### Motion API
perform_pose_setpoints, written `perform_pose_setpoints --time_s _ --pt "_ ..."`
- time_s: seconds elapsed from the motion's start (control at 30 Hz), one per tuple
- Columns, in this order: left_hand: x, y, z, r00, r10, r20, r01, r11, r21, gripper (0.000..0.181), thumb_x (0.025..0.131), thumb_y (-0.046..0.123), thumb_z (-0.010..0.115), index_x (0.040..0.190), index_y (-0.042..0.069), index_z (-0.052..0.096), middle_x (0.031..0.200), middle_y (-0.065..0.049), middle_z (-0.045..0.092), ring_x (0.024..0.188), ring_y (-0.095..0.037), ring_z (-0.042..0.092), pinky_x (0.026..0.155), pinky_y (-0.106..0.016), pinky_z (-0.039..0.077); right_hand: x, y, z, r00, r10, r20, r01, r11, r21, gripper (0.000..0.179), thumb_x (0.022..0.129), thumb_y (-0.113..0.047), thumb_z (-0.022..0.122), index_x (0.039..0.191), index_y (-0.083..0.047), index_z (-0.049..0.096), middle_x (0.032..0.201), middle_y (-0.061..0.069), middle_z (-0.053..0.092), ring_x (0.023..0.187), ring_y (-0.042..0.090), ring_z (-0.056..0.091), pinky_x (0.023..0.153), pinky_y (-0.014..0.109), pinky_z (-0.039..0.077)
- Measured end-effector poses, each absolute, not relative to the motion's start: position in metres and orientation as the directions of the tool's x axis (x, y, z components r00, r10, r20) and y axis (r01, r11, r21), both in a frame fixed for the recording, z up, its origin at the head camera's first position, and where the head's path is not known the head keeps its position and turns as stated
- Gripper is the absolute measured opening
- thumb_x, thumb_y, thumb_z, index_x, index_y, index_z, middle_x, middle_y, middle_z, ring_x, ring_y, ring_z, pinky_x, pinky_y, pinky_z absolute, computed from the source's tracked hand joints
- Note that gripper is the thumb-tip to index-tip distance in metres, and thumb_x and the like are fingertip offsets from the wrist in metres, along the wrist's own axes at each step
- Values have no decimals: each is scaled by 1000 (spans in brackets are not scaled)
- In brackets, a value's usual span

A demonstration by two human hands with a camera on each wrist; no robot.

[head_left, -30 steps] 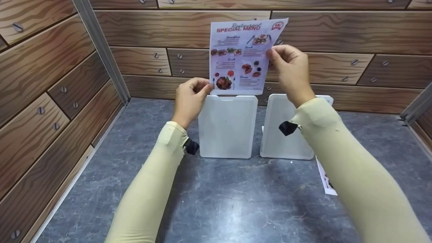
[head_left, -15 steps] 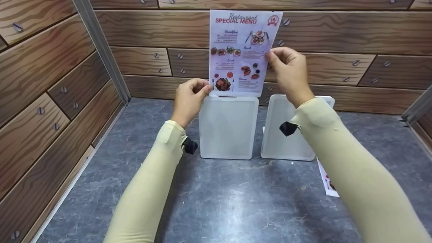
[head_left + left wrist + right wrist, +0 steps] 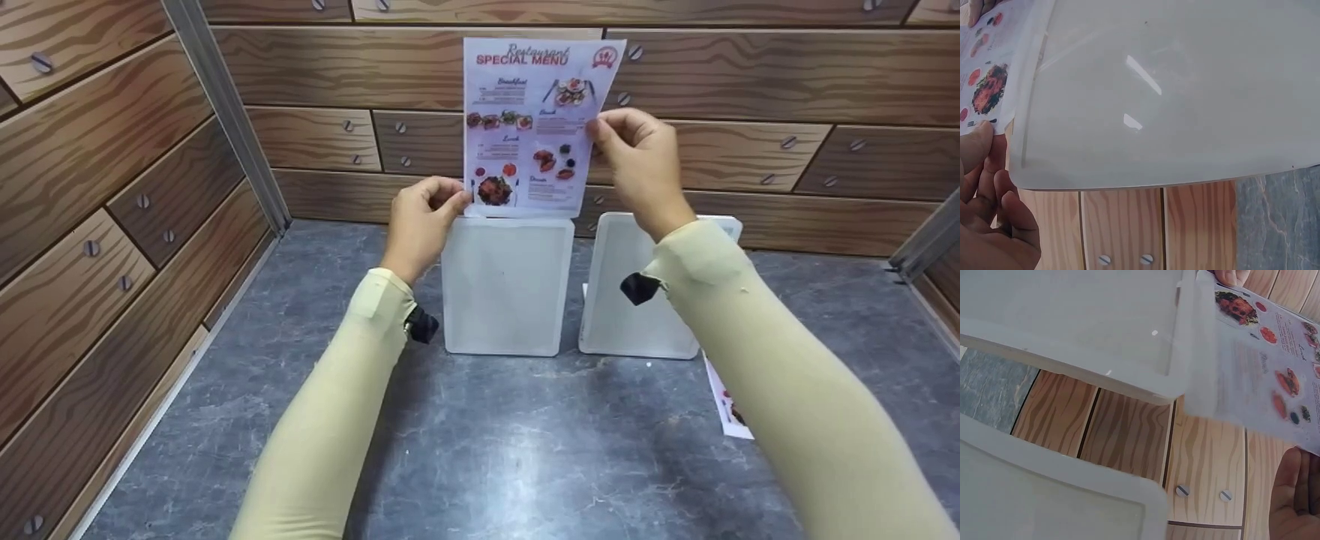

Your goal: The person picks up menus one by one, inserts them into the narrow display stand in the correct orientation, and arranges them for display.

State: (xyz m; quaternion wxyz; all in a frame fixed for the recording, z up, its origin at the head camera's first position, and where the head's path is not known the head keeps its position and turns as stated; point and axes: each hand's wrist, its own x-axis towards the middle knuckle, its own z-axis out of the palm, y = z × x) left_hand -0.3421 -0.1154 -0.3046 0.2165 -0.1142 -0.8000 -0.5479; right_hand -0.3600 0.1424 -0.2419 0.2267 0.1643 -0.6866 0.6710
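Note:
A printed menu sheet (image 3: 525,127) stands upright, its lower edge right at the top of the left white stand (image 3: 502,289). My left hand (image 3: 424,221) pinches the sheet's lower left corner between thumb and fingers. Higher up, on the right edge, my right hand (image 3: 641,161) pinches the same sheet. In the left wrist view the thumb of my left hand (image 3: 988,197) lies over the corner of the menu sheet (image 3: 988,84), beside the stand's top edge. From the right wrist the menu sheet (image 3: 1264,365) overlaps the stand's rim, and my right hand (image 3: 1297,495) shows partly.
A second white stand (image 3: 637,300) leans to the right, partly behind my right arm. Another printed sheet (image 3: 727,409) lies on the grey marbled table (image 3: 487,450), mostly hidden by that sleeve. Wood-patterned walls (image 3: 750,75) close off the back and sides.
The menu sheet rose and straightened, then came down slightly, its lower edge staying at the stand's top. Both hands keep their pinch with only small shifts.

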Motion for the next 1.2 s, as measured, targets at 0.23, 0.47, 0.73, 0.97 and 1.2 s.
perform_pose_setpoints --time_s 0.23,0.47,0.73,0.97,1.2 --pt "-343 -117 -303 -892 -57 448 398 372 839 15 97 17 74 97 2 76 83 -1 65 76 -10 54 69 -22 44 -361 143 -242 -869 82 488 -485 61 -873 11 98 -10 70 90 -4 74 84 2 70 77 12 65 78 24 56" --pt "-341 -120 -302 -898 -67 434 384 362 849 14 97 16 74 98 3 76 84 -1 65 78 -11 55 69 -23 45 -361 140 -241 -878 81 472 -467 79 -881 12 99 -12 69 90 -5 74 84 2 70 78 12 65 75 22 56" --pt "-342 -126 -305 -892 -47 450 402 373 836 16 97 17 74 99 2 75 83 -1 64 77 -11 54 68 -23 44 -359 137 -243 -860 50 508 -503 87 -860 12 99 -11 69 95 0 73 81 -4 70 78 10 64 76 23 56" --pt "-342 -128 -307 -896 32 443 423 365 829 12 96 10 73 105 2 71 93 -6 70 81 -12 60 75 -23 49 -359 141 -243 -882 79 465 -463 39 -885 12 99 -10 70 89 -4 75 84 2 70 79 11 65 75 21 55" --pt "-341 -130 -307 -908 48 416 404 354 843 13 95 6 72 107 2 70 94 -7 70 82 -14 61 75 -25 50 -359 141 -243 -877 68 476 -469 94 -878 11 99 -11 69 95 -1 74 82 -2 70 79 11 64 75 21 55"
